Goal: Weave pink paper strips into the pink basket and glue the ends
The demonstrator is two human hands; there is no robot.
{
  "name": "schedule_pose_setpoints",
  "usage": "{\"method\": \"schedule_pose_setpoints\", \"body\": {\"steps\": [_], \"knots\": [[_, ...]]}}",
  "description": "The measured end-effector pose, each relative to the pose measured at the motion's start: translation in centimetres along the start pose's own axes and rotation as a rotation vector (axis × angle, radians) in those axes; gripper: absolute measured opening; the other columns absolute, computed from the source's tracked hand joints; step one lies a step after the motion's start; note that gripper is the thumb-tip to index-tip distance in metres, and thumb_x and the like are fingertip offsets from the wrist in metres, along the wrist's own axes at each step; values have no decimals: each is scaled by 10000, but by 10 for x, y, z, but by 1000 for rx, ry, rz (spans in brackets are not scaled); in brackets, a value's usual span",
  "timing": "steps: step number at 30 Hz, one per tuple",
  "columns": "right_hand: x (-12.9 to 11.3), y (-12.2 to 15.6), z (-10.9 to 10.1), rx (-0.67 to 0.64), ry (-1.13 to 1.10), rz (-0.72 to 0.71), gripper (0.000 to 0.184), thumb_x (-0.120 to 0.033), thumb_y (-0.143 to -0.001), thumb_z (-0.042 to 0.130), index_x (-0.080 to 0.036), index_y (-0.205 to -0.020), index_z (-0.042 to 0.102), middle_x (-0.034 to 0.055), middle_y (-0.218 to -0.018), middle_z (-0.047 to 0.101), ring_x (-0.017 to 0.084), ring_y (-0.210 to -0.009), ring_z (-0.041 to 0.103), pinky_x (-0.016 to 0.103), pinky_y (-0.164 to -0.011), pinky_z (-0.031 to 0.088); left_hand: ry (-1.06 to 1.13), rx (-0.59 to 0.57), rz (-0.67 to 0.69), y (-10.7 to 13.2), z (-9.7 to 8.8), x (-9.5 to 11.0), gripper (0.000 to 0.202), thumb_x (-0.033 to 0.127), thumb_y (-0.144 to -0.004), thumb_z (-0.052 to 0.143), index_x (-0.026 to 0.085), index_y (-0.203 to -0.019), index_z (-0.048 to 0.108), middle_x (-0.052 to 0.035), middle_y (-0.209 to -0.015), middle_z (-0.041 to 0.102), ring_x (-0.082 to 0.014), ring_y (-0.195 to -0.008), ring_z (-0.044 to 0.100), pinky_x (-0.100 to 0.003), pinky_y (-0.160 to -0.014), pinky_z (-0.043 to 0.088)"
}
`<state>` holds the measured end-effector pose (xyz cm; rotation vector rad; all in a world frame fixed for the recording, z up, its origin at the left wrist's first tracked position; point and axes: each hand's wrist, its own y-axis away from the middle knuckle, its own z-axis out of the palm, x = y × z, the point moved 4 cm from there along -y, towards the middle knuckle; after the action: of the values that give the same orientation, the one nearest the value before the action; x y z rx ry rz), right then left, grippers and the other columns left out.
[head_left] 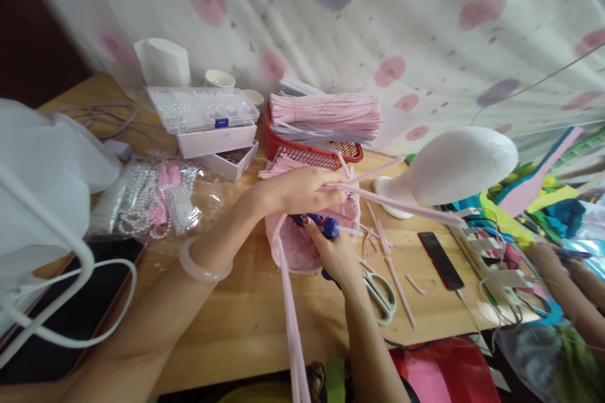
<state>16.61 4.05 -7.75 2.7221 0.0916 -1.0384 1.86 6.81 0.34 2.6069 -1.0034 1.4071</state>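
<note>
My left hand (297,190) is closed on a long pink stick (401,204) that reaches right across the wooden table (246,308). It hovers over a small woven pink basket (302,245) with long pink strands hanging off the table's front edge. My right hand (333,252) grips a blue glue gun (326,225), whose nozzle points right just below the left hand's fingers. A pale bangle (204,264) circles my left wrist.
A red basket (312,150) holds bundled pink sticks. A clear bead box (203,110) sits on pink drawers, a bag of pearls (151,198) to their left. Scissors (380,293), a black phone (440,259), a white foam head (454,167) and another person's arm (567,277) lie right.
</note>
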Motion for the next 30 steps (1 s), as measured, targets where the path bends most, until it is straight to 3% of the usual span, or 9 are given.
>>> {"method": "schedule_pose_setpoints", "body": {"steps": [4, 13, 23, 30], "knots": [[4, 0, 0, -14, 2, -1, 509, -669, -824, 514, -195, -701, 650, 8, -515, 586, 212, -562, 598, 290, -545, 398, -10, -8, 2, 0, 0, 1, 404, 284, -912, 412, 131, -1209, 638, -69, -1238, 690, -205, -1132, 623, -278, -971, 452], [0, -2, 0, 79, -2, -27, 549, -688, -791, 476, -182, -669, 651, 57, -601, 659, 276, -704, 654, 325, -622, 431, -43, -18, -69, 1, 2, -1, 452, 312, -920, 446, 135, -1313, 582, -87, -1369, 617, -209, -1239, 581, -304, -1038, 429], [2, 2, -1, 15, 63, -16, 512, -637, -824, 501, -199, -590, 628, 26, -476, 578, 211, -532, 585, 302, -545, 409, -49, -16, -44, 0, 5, -3, 422, 339, -918, 463, 163, -1280, 589, -77, -1291, 663, -212, -1229, 585, -308, -1018, 450], [3, 9, -4, 17, 39, -56, 490, -623, -829, 543, -187, -662, 694, 16, -468, 583, 205, -537, 607, 287, -545, 456, -62, -13, -33, 1, 6, -1, 404, 352, -923, 458, 175, -1253, 609, -68, -1226, 691, -207, -1156, 621, -298, -979, 465]]}}
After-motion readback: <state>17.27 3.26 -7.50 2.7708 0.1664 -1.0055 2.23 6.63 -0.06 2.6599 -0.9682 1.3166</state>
